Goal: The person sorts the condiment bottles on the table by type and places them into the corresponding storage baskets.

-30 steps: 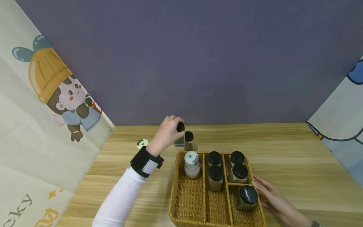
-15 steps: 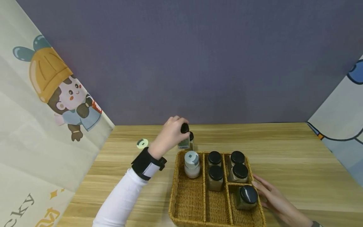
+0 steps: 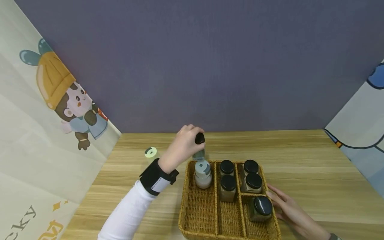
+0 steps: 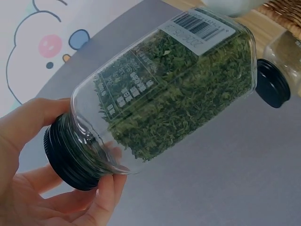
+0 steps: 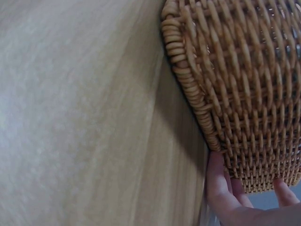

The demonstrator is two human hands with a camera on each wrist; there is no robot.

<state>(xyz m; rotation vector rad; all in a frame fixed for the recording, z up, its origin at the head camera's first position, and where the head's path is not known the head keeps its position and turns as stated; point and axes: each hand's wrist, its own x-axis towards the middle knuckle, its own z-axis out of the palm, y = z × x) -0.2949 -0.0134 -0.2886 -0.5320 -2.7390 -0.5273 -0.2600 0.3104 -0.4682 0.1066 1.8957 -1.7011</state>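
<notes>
My left hand [image 3: 183, 146] pinches a clear glass jar of dried green herb flakes [image 4: 183, 84] at its black lid and neck. The jar is raised by the back left corner of the wicker basket [image 3: 181, 203], just behind a white-capped jar [image 3: 203, 176] that stands in the left compartment. My right hand [image 3: 289, 208] rests against the basket's right outer wall, its fingers fairly straight on the weave [image 5: 249, 108]. Beside the basket in the left wrist view is another black-lidded jar [image 4: 277, 82]; the left hand and herb jar hide it in the head view.
Several black-lidded jars stand in the basket: two in the middle compartment [image 3: 228, 188], two at back right [image 3: 253, 181], one at front right [image 3: 261, 208]. A container with a pale green top [image 3: 151, 152] stands on the wooden table [image 3: 318, 166], left of the basket.
My left hand has carried the herb jar rightward and slightly nearer, toward the basket's back left corner. It now covers the black-lidded jar behind. The right hand and basket have stayed put.
</notes>
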